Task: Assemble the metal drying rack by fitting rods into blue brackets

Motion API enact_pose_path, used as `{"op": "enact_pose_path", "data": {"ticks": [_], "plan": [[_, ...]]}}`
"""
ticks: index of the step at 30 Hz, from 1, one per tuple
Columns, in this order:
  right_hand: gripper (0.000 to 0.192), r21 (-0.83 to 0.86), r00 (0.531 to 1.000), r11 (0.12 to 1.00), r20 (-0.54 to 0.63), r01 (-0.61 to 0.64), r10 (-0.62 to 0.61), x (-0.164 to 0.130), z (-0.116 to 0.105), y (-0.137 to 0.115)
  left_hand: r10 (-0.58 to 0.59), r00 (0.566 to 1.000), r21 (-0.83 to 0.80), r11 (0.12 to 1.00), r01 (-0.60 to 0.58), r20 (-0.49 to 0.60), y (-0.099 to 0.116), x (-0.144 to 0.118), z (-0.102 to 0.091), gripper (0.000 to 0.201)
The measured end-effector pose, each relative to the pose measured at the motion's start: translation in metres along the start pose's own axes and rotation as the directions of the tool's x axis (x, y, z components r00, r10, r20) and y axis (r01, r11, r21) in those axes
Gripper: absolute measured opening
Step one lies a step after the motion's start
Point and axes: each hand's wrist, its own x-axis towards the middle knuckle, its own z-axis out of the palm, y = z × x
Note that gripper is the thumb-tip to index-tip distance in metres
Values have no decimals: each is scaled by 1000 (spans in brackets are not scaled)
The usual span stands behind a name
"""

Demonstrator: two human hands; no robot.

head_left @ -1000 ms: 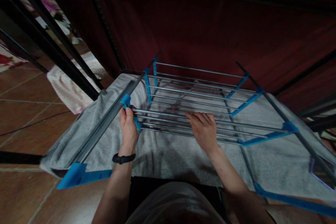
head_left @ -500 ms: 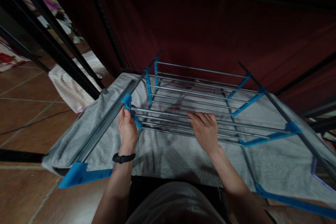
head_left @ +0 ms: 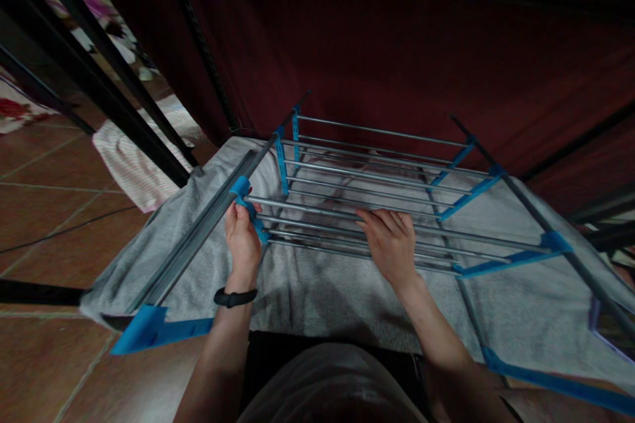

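Grey cloth (head_left: 337, 304), seen remotely, lies underneath. Over it I log the metal rack (head_left: 377, 176), running forward of the right hand (head_left: 391, 244), which is curled over its front bar (head_left: 317, 210). Left hand (head_left: 243, 241) closed on a blue bracket (head_left: 241, 186); black wristband (head_left: 235, 297) just behind.

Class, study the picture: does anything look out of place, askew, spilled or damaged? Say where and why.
Nothing looks spilled or visibly broken. The oddest thing is the metal rack: it appears laid back on the grey cloth, its blue end pieces jutting past the near edge, rather than standing upright.
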Motion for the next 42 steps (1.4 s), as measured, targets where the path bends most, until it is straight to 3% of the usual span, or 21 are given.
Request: {"op": "enact_pose_path", "data": {"ticks": [8,20,27,36,42], "plan": [[24,20,1000,1000,-4,-9,9,6,-3,0,-4,1000,-91,996,4,-2,-4,3,0,40],[27,9,1000,1000,12,-4,4,2,1,0,9,1000,-20,1000,-9,-17,-6,2,0,39],[25,-7,997,1000,80,9,-9,2,4,-1,19,999,29,999,-18,-29,-13,1,-2,34],[25,-62,997,997,57,50,-46,8,-11,-5,21,999,52,998,-19,-33,-8,-1,0,39],[23,-95,998,995,61,37,-32,6,-16,-15,36,995,170,985,-20,-95,-3,-4,4,35]]}}
